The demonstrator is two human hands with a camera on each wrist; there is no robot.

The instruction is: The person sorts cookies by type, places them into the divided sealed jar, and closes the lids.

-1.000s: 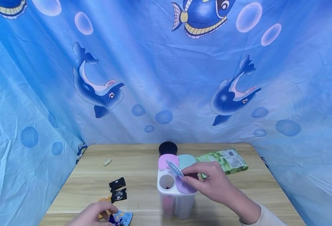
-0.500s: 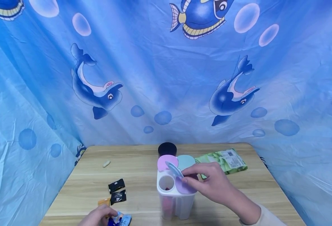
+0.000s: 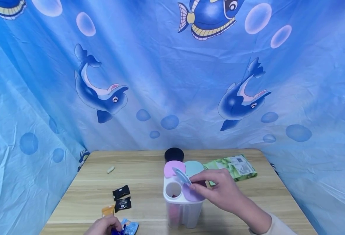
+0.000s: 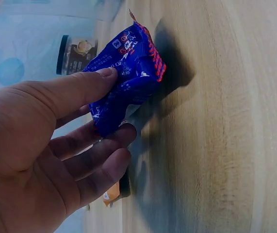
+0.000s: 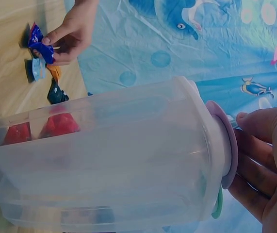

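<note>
A clear plastic container (image 3: pixel 182 209) with a white lid stands at the table's front middle, with red packets (image 5: pixel 58 124) at its bottom. My right hand (image 3: pixel 216 191) rests on the lid and pinches the small blue flap (image 3: pixel 181 175), holding it raised beside an uncovered round hole (image 3: pixel 173 189). The pink, teal and purple flaps (image 5: pixel 228 150) lie flat. At the front edge my left hand (image 3: pixel 104 227) pinches a dark blue sachet (image 4: pixel 126 82) between thumb and fingers, just above the wood. The sachet (image 5: pixel 40 46) also shows in the right wrist view.
A light blue packet (image 3: pixel 130 226), an orange packet (image 3: pixel 107 210) and two black packets (image 3: pixel 121 192) lie near my left hand. A black-lidded jar (image 3: pixel 174 154) stands behind the container, and a green packet (image 3: pixel 234 166) lies to the right. A small pale nut (image 3: pixel 111 169) lies far left.
My left hand has shifted a little right and toward the front edge, closing on the dark blue sachet. The right hand and the raised flap have stayed put.
</note>
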